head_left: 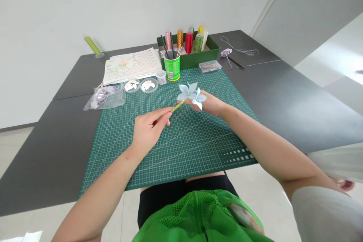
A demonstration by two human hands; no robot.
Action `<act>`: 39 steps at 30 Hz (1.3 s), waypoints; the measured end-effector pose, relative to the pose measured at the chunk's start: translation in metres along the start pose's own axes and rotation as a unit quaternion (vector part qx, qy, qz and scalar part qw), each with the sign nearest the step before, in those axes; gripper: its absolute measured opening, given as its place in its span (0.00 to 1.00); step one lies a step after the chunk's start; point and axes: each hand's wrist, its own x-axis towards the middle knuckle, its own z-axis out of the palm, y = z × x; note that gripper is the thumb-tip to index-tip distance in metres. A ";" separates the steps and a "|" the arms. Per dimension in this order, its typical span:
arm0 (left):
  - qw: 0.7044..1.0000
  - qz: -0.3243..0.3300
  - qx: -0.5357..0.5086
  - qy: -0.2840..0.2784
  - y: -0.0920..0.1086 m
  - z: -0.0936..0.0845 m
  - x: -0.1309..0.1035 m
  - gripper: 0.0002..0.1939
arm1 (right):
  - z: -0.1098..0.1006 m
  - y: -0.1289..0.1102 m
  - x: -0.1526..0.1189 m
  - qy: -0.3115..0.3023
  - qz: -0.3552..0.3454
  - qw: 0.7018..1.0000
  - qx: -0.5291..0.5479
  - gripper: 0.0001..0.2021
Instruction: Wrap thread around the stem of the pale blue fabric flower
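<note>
Over the green cutting mat (pixel 181 147), my left hand (pixel 149 126) pinches the yellow-green stem (pixel 179 105) of an artificial flower between thumb and fingers. Pale blue petals (pixel 188 91) form the flower's head, with a second bloom (pixel 199 98) at its right. My right hand (pixel 211 103) is right behind the blooms, palm side close to them. One fingertip shows left of the stem, but the blooms hide most of its fingers, so I cannot tell whether it grips them.
At the back stand a green cup (pixel 172 69) of sticks and a green box (pixel 211 51) of thread spools. Two dishes of white pieces (pixel 149 85), a plastic bag (pixel 109 98) and printed sheets (pixel 133 64) lie left. A clear case (pixel 210 66) and purple flower (pixel 226 52) lie right.
</note>
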 end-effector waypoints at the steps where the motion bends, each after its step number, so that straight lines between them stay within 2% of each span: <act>1: 1.000 -0.011 -0.017 0.022 -0.001 -0.001 0.001 0.11 | -0.001 0.000 0.000 0.002 0.012 0.998 0.060 0.17; 4: 0.990 -0.038 -0.100 0.096 -0.008 -0.006 0.008 0.12 | -0.008 -0.001 -0.001 0.008 0.042 0.975 0.218 0.16; 7: 0.968 -0.067 -0.188 0.154 -0.012 -0.012 0.015 0.13 | -0.019 -0.003 -0.002 0.000 0.060 0.969 0.241 0.15; 10: 0.951 -0.079 -0.215 0.208 -0.012 -0.018 0.022 0.13 | -0.035 -0.002 -0.005 0.046 0.092 0.980 0.172 0.15; 13: 0.943 -0.082 -0.232 0.224 -0.010 -0.020 0.025 0.12 | -0.054 0.002 -0.008 0.157 0.147 0.977 -0.004 0.12; 15: 0.942 -0.079 -0.236 0.225 -0.010 -0.019 0.025 0.12 | -0.066 0.006 -0.010 0.239 0.188 0.937 -0.174 0.10; 17: 0.945 -0.081 -0.228 0.222 -0.011 -0.017 0.025 0.12 | -0.077 0.008 -0.013 0.305 0.226 0.872 -0.309 0.08; 20: 0.953 -0.095 -0.208 0.198 -0.013 -0.015 0.024 0.12 | -0.087 0.011 -0.019 0.378 0.297 0.763 -0.432 0.10; 23: 0.958 -0.117 -0.201 0.167 -0.016 -0.013 0.022 0.12 | -0.093 0.013 -0.026 0.400 0.350 0.671 -0.517 0.14; 25: 0.960 -0.127 -0.200 0.151 -0.017 -0.011 0.021 0.12 | -0.094 0.014 -0.029 0.402 0.371 0.634 -0.546 0.16; 27: 0.962 -0.132 -0.195 0.136 -0.018 -0.009 0.019 0.13 | -0.091 0.011 -0.030 0.417 0.364 0.620 -0.556 0.19; 28: 0.964 -0.134 -0.190 0.128 -0.018 -0.009 0.018 0.14 | -0.088 0.009 -0.029 0.430 0.341 0.624 -0.557 0.21; 30: 0.969 -0.135 -0.176 0.111 -0.017 -0.006 0.016 0.14 | -0.077 0.001 -0.025 0.451 0.249 0.655 -0.554 0.24; 31: 0.972 -0.132 -0.168 0.102 -0.017 -0.005 0.015 0.14 | -0.068 -0.004 -0.021 0.455 0.191 0.677 -0.546 0.25; 33: 0.977 -0.124 -0.154 0.084 -0.016 -0.003 0.014 0.14 | -0.045 -0.013 -0.014 0.426 0.082 0.740 -0.514 0.26; 35: 0.980 -0.117 -0.145 0.067 -0.015 -0.002 0.012 0.13 | -0.016 -0.021 -0.007 0.361 -0.001 0.821 -0.443 0.25; 37: 0.983 -0.111 -0.136 0.052 -0.015 -0.001 0.011 0.13 | 0.015 -0.025 -0.003 0.261 -0.057 0.910 -0.316 0.23; 38: 0.985 -0.106 -0.129 0.046 -0.016 -0.001 0.011 0.13 | 0.029 -0.026 -0.002 0.205 -0.068 0.947 -0.238 0.22; 39: 0.987 -0.100 -0.121 0.039 -0.016 -0.001 0.011 0.13 | 0.043 -0.027 -0.002 0.159 -0.080 0.971 -0.163 0.22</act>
